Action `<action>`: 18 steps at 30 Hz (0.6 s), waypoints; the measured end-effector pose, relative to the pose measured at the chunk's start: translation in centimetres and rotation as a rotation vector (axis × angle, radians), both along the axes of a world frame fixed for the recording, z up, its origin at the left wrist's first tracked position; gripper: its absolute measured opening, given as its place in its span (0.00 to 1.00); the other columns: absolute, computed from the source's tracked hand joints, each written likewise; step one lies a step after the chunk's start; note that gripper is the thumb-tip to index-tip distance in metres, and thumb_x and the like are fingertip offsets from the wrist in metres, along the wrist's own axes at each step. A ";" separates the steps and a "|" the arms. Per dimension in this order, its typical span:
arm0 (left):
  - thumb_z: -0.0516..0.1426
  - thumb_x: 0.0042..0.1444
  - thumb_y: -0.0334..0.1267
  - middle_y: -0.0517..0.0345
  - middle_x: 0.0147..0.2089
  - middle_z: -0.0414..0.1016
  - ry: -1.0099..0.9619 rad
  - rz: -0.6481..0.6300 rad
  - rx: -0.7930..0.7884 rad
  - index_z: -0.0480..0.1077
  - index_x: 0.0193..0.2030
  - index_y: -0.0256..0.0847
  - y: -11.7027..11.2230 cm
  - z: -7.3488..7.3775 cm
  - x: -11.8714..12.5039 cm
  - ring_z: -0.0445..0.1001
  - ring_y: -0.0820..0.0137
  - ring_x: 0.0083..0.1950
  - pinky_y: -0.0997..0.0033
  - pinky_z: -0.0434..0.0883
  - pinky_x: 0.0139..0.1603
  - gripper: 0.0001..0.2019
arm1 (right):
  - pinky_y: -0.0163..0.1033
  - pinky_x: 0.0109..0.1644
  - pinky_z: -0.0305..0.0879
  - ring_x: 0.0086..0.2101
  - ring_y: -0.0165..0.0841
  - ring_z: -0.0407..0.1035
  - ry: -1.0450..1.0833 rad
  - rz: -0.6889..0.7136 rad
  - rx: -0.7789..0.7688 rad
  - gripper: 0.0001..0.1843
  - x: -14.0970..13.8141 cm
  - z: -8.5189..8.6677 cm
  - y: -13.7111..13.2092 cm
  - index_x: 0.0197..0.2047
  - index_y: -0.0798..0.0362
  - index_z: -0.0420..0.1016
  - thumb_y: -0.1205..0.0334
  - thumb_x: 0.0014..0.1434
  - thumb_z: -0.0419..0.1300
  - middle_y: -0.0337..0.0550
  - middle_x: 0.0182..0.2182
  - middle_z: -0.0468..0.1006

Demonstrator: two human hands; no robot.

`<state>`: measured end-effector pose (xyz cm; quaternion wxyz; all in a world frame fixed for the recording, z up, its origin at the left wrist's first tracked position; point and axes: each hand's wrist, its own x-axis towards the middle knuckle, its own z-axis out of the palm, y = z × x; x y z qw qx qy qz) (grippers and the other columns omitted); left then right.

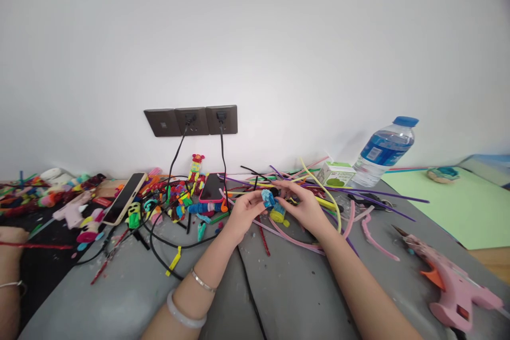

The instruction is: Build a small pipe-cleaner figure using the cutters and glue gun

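Observation:
In the middle of the head view, my left hand (244, 217) pinches a small light-blue pipe-cleaner piece (268, 198) between thumb and fingers. My right hand (305, 204) closes on the same little craft from the other side, its fingertips at a dark part on top. Just below the fingers shows a yellow and blue fuzzy part (278, 213); whether it joins the blue piece I cannot tell. Loose pipe cleaners in yellow, pink and purple (297, 243) lie around and behind my hands.
A pink hot glue gun (450, 281) lies at right. Behind it leans a water bottle (384, 151) beside a small green-white box (336, 174). Two phones (126, 197), black cables (245, 271) and colourful pipe-cleaner figures (195, 167) spread leftward. Another person's arm (10, 281) is at the left edge.

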<state>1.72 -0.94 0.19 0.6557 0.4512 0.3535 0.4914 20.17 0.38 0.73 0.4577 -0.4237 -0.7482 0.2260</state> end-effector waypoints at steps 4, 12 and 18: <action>0.70 0.42 0.47 0.46 0.46 0.80 0.000 -0.002 0.000 0.78 0.46 0.36 0.1 0.0 0.0 0.76 0.64 0.44 0.70 0.72 0.40 0.25 | 0.39 0.39 0.69 0.31 0.34 0.71 0.006 -0.026 -0.041 0.17 -0.1 -0.2 0.0 0.51 0.51 0.73 0.62 0.57 0.60 0.42 0.33 0.77; 0.70 0.43 0.45 0.47 0.45 0.80 -0.020 0.009 0.004 0.78 0.44 0.36 0.0 -0.1 0.0 0.76 0.66 0.42 0.70 0.72 0.40 0.23 | 0.38 0.32 0.65 0.27 0.34 0.68 -0.003 -0.085 -0.019 0.07 -0.2 -0.6 0.3 0.38 0.51 0.75 0.60 0.55 0.60 0.39 0.26 0.75; 0.70 0.42 0.44 0.48 0.44 0.80 -0.043 0.035 0.002 0.78 0.43 0.36 -0.1 -0.1 0.1 0.76 0.66 0.42 0.71 0.72 0.39 0.22 | 0.38 0.31 0.63 0.26 0.34 0.67 0.038 -0.099 -0.055 0.07 -0.6 -0.6 0.1 0.38 0.50 0.74 0.61 0.55 0.59 0.39 0.25 0.75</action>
